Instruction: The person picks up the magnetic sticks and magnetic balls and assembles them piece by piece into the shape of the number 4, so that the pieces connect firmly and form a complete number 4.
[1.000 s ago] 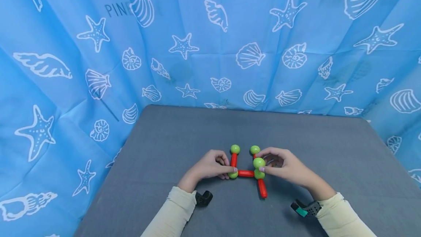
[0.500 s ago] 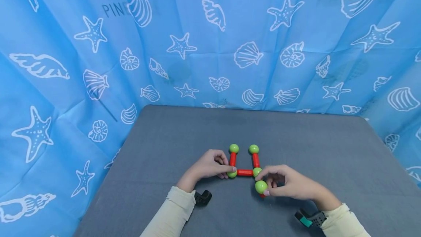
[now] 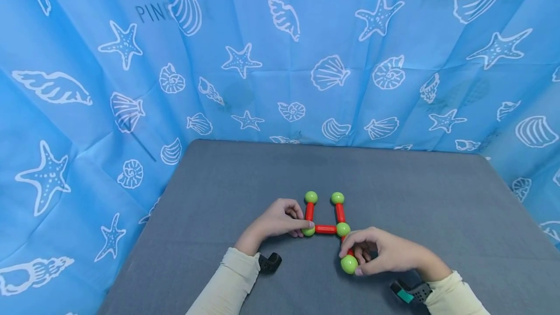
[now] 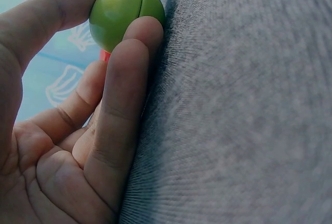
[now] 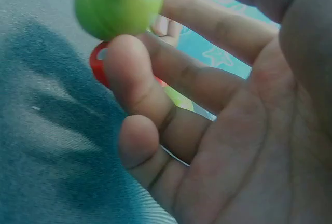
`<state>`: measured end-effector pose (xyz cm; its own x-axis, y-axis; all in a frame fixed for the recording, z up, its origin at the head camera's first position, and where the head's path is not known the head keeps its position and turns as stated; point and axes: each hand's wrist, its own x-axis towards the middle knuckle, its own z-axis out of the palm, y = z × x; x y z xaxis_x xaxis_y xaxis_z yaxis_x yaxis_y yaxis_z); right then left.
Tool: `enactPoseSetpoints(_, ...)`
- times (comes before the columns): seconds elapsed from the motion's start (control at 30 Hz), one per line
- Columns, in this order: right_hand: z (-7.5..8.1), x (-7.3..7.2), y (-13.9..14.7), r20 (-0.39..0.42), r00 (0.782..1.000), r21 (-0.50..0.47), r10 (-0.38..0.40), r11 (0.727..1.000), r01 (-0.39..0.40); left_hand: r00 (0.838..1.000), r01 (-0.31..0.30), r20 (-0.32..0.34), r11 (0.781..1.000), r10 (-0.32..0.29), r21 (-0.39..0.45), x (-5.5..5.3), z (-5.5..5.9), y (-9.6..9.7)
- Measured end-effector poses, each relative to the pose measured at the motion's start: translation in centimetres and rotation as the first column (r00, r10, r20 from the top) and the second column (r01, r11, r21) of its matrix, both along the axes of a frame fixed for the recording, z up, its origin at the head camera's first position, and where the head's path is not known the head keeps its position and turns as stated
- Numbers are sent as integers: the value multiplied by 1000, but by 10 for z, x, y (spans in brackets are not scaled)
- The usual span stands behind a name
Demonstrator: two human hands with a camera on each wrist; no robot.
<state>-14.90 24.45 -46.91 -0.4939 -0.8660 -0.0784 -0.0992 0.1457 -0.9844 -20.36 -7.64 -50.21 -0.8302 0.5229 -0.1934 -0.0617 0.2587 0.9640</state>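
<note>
Several green balls and red rods form a branching frame on the grey table. With thumb and fingers, my left hand (image 3: 275, 220) pinches the left corner ball (image 4: 116, 19) in the left wrist view. My right hand (image 3: 391, 253) pinches another green ball (image 3: 349, 264) by the near end of a red rod (image 5: 97, 64); whether ball and rod touch I cannot tell. That rod runs toward me from the right corner ball (image 3: 343, 229). A crossbar rod (image 3: 325, 229) links both corners. Two far rods end in a left ball (image 3: 311, 197) and a right ball (image 3: 337, 198).
The grey table (image 3: 245, 174) has a blue curtain (image 3: 262, 91) with white sea shapes behind it. A black wrist strap (image 3: 270, 262) sits on the left wrist, and another strap (image 3: 411, 291) with a green patch on the right.
My right hand has carried its green ball from above the right corner toward me, to the near rod's end. The left hand keeps its hold on the left corner ball.
</note>
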Motion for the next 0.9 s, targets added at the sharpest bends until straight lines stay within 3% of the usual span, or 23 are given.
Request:
enactPoseSetpoints(0.57,9,-4,-11,-57,992,49,116,992,-114,1000,1,-1,1000,-1,-5,1,3,0)
enactPoseSetpoints(0.9,9,-4,-12,-59,994,119,96,989,-89,1000,-3,5,1000,3,-1,0,2,1)
